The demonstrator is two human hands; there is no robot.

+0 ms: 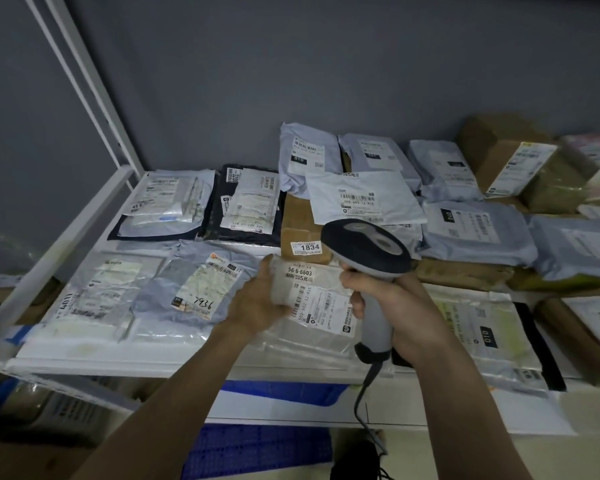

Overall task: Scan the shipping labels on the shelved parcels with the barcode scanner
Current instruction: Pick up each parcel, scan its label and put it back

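- Two bare forearms reach in from the bottom edge toward a white metal shelf (pixel 174 367) packed with parcels.
- Nearest, below the shelf edge, sits a blue plastic crate (pixel 257 445), and the scanner's dark cable (pixel 362 400) hangs down in front of it.
- The right hand (pixel 402 313) is wrapped around the grey handle of the barcode scanner (pixel 371 271); its dark, rounded head with a grey top panel tilts forward and down over the parcels.
- The left hand (pixel 260 299) grips the left edge of a clear plastic mailer (pixel 312 306), thumb on top, just beside the scanner.
- That mailer's white shipping label (pixel 321 301) faces up, printed with barcodes and the number 56-6-6603.
- Left of it lies a grey poly mailer (pixel 174 289) whose label bears a handwritten 7936.
- Behind the scanner head stands a brown cardboard box (pixel 300 233) with a sticker reading 1834.
- Farther back, more grey and black mailers and cardboard boxes lie in rows against the grey wall (pixel 326 64), most labels facing up.
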